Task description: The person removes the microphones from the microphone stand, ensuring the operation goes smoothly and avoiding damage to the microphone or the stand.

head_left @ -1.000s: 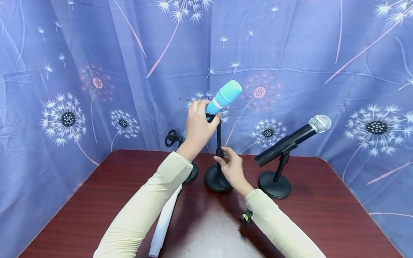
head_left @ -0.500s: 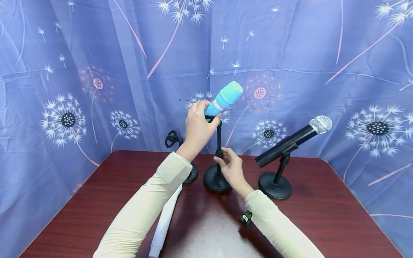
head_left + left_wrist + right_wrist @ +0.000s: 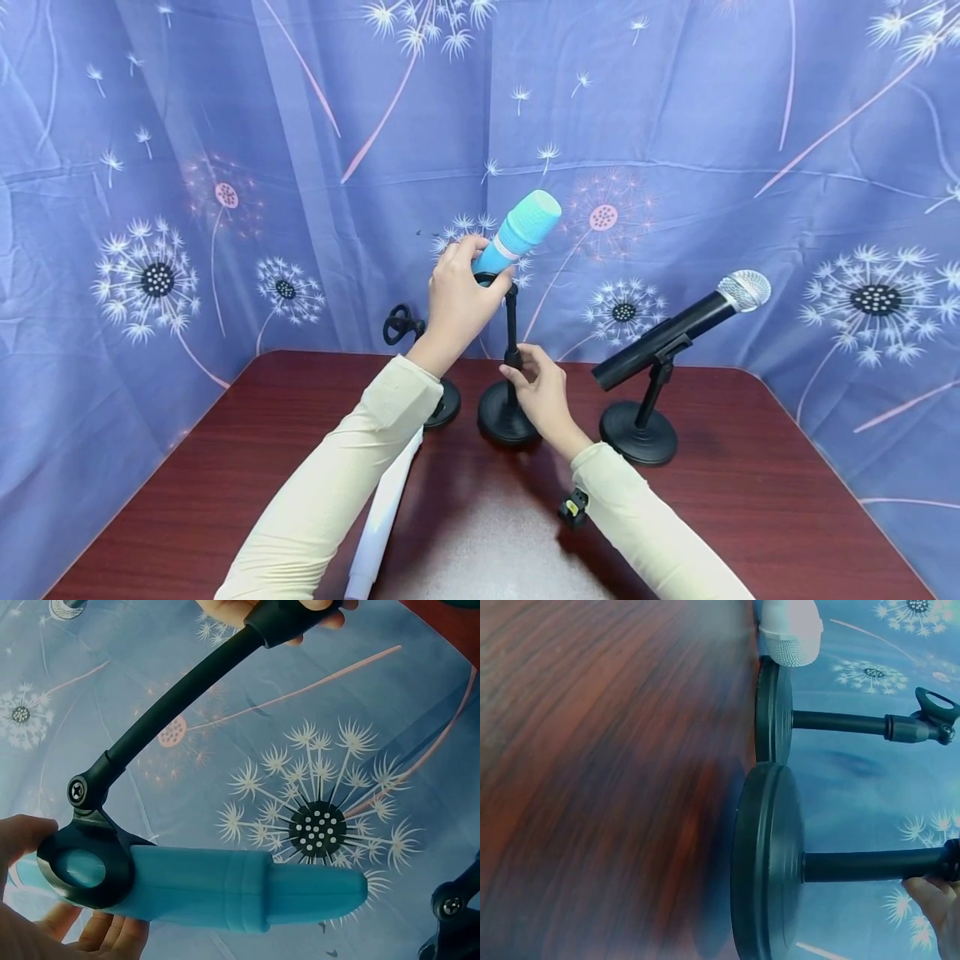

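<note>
A blue microphone with a pale band slants up to the right through the black clip of the middle microphone stand. My left hand grips it at the clip, the thumb by the clip's ring and several fingers under the microphone's body. Lower down, my right hand pinches the collar of the stand's pole between thumb and fingers. The stand's round base shows close up in the right wrist view. In the head view, my left hand hides the microphone's lower part.
To the right, a black microphone with a silver head rests in its own stand. Behind my left forearm stands another stand with a bare clip. A white microphone lies on the wooden table. Patterned curtains surround the table.
The middle stand's base has shifted very slightly to the right, and the blue microphone's head sits a touch lower. Both hands keep their hold.
</note>
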Available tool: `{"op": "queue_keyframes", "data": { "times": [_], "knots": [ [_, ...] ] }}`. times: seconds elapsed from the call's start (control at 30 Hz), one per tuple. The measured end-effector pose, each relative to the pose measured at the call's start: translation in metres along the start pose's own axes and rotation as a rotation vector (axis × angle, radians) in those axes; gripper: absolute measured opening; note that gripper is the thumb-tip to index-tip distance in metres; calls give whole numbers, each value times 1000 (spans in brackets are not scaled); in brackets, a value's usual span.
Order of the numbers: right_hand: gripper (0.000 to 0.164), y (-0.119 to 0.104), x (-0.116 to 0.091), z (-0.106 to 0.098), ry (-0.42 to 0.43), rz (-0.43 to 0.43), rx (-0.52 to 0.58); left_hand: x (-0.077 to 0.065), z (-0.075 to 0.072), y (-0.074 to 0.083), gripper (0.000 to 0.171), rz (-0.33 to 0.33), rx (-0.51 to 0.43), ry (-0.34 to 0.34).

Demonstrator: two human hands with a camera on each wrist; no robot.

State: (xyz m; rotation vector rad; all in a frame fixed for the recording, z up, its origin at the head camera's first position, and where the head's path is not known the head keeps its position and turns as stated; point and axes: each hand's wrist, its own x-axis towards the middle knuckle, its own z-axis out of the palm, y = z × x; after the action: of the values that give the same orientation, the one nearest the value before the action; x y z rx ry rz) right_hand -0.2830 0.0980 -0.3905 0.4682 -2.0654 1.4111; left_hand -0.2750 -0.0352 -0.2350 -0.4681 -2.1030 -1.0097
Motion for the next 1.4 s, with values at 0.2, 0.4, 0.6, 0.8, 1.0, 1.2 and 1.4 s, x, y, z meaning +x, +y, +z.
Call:
{"op": "queue_keyframes", "data": {
  "times": [0.2,0.4,0.6,0.8,1.0,1.2,1.4],
  "knots": [
    [28,1,1,-1,11,6,8,1,-1,-1,37,-13,-23,-4],
    [28,3,1,1,20,6,8,2,-2,-3,37,-53,-52,-12],
    [28,5,3,1,15,8,20,2,-4,-6,36,-89,-87,-16],
    [27,6,5,0,6,-2,23,3,-7,-8,38,-121,-96,-28],
    [27,6,6,0,1,-3,27,5,-9,-10,38,-162,-126,-40],
    [27,8,6,0,-4,-1,10,4,-12,-11,38,-189,-159,-56],
    [27,9,4,-1,-18,11,4,3,-15,-13,41,-220,-179,-74]
  ]
}}
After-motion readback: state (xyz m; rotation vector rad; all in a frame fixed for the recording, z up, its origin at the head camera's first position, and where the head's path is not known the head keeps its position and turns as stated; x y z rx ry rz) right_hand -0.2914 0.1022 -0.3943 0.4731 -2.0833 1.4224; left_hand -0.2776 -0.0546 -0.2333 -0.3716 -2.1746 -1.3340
